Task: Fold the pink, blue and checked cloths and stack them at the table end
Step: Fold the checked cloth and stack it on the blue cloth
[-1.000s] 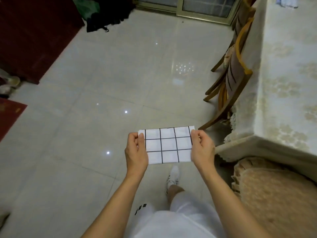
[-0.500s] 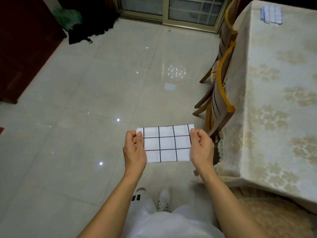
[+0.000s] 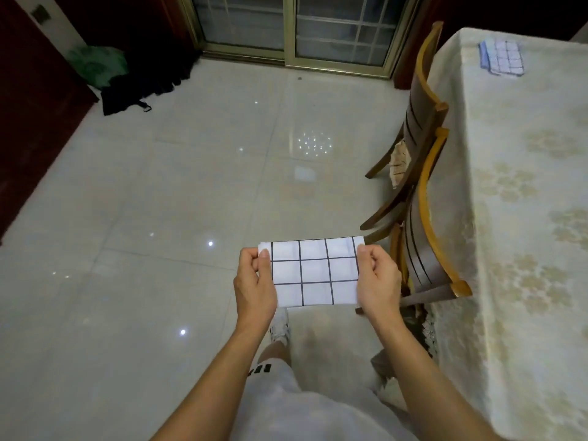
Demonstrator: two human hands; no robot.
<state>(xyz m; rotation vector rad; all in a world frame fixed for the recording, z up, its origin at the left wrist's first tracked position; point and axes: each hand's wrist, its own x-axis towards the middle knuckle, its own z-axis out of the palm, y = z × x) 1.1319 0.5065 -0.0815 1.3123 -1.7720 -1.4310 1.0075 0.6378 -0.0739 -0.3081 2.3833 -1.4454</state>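
The checked cloth [image 3: 313,271], folded into a flat white rectangle with thin black grid lines, is held in the air over the glossy tiled floor [image 3: 165,192]. The left hand [image 3: 254,281] and right hand [image 3: 378,278] each pinch a short edge. Folded cloths [image 3: 502,57] lie at the counter [image 3: 521,218] far end, on its pale patterned cover.

Glossy pale floor tiles [image 3: 178,192] mirror small ceiling lights, a gold-framed sliding glass door [image 3: 286,30] closes the far wall, two wooden chairs [image 3: 423,198] stand tucked against the bench [image 3: 525,218] (draped in a cream floral cloth), and dark red furniture [image 3: 35,100] lines the left.
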